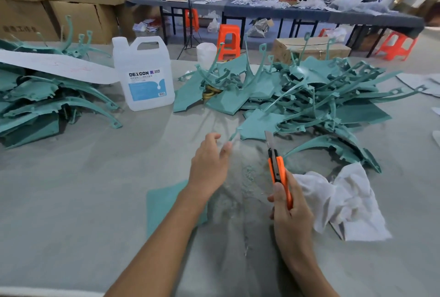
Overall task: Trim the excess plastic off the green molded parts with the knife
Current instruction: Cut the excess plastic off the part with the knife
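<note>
Step in hand, as judged: fetching the next part for trimming. Left hand (209, 165) is stretched forward over the table (71, 189), fingers loosely spread and holding nothing. Its fingertips are just beside the thin tab (234, 134) that juts from the nearest part (252, 127); whether they touch it cannot be told. That part lies at the near edge of the big pile (309, 96), centre-right. A second pile (47, 106) sits far left, beyond the jug (145, 75); which pile is already trimmed cannot be told. Right hand (291, 213) is curled round the knife (278, 168), thumb on the orange body, blade out and pointing away from the person, close to the nearest part. Shavings (247, 173) lie between the hands, so this looks like the cutting spot. A cloth (345, 203) lies right of the knife hand, and a flat green sheet (162, 203) lies under the left forearm. To do it well: take the part by its flat body rather than the thin tab, which will likely flex or snap. Lift it clear, since the curved arms in the pile interlock and may drag neighbours along. Keep the blade turned away from the left hand meanwhile. Bring the part over the shavings, brace it on the table, and cut away from the holding fingers with shallow strokes along the seam.
</note>
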